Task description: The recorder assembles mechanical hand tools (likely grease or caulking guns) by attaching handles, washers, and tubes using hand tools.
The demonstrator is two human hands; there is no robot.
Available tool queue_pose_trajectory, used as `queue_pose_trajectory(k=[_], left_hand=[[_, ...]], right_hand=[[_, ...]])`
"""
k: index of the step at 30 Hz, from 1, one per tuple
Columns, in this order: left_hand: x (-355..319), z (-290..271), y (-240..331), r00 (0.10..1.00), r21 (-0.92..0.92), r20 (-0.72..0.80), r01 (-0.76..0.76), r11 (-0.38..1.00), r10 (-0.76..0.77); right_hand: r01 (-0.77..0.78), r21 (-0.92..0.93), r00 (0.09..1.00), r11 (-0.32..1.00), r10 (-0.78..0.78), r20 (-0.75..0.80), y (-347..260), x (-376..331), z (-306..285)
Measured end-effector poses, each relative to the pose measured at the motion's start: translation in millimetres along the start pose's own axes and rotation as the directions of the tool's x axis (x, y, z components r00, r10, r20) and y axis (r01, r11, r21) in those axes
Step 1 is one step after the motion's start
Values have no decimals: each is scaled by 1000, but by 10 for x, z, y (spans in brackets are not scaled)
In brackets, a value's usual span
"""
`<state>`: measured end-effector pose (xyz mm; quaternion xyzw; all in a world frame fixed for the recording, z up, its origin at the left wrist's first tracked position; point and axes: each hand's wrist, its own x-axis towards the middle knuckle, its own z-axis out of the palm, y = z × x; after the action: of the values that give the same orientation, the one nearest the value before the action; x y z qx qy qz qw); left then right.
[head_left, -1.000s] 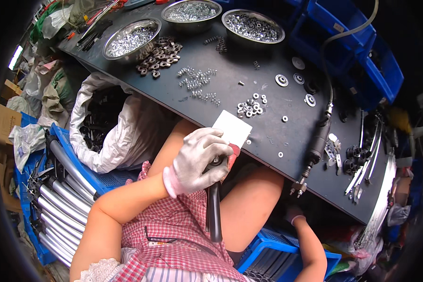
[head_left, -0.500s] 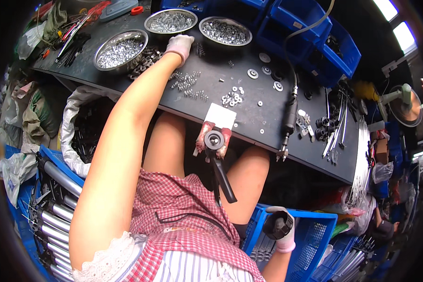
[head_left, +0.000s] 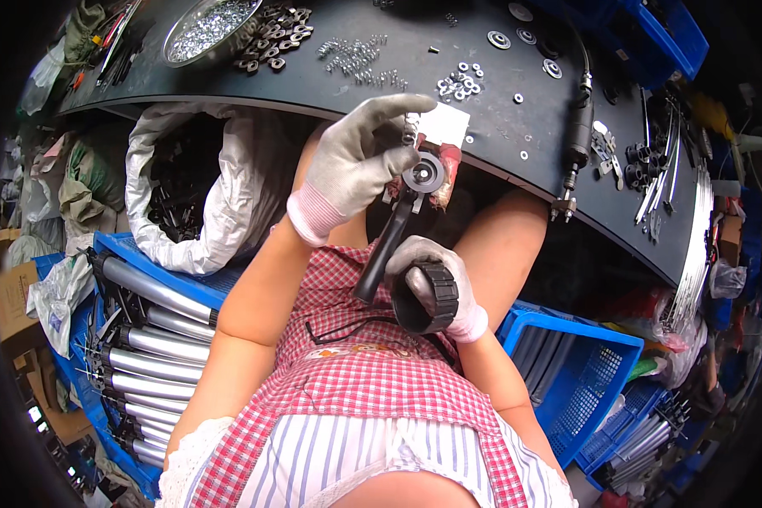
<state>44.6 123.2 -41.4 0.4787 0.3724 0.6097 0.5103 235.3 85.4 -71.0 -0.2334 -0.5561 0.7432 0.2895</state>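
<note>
My gloved left hand (head_left: pixel 351 161) pinches a small coil spring (head_left: pixel 410 129) between thumb and forefinger. The spring is just above a black part with a round hub (head_left: pixel 423 173) and a long handle (head_left: pixel 387 250) that slants toward me. This part sits in a holder with red wrapped jaws (head_left: pixel 449 173) at the table edge. My gloved right hand (head_left: pixel 459 292) is closed around a black ribbed ring-shaped cap (head_left: pixel 427 298), below the handle. A white card (head_left: pixel 445 125) lies behind the holder.
Loose springs (head_left: pixel 356 57), small washers (head_left: pixel 460 82) and a metal bowl of small parts (head_left: pixel 207 32) are on the dark table (head_left: pixel 330 89). A hanging power driver (head_left: pixel 579 127) is to the right. Blue crates (head_left: pixel 580 372) and a white sack (head_left: pixel 220 229) flank my legs.
My left hand has come back from the bowls to the hub, now with a spring. My right hand has brought the black cap up and inward from the blue crate. The view has shifted.
</note>
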Motion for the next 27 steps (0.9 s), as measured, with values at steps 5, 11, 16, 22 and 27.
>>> queue_pose_trajectory(k=[5,11,16,22,27], left_hand=[[-68,77,-253,986,8,-105,130,992,-128],[-2,-26,-240,931,695,221,-360,622,292],[-13,106,-220,863,871,245,-396,291,443],[3,122,-413,870,873,203,-369,320,449],[-61,124,-390,908,875,168,-317,366,384]], right_hand=[[24,-40,998,999,-26,-63,118,-28,21],[2,-131,978,991,-29,-208,232,-191,-69],[71,-263,989,962,-103,-109,320,-207,-183],[56,-278,990,959,-90,-109,214,-183,-264],[-143,-64,982,988,134,-132,-168,-257,-519]])
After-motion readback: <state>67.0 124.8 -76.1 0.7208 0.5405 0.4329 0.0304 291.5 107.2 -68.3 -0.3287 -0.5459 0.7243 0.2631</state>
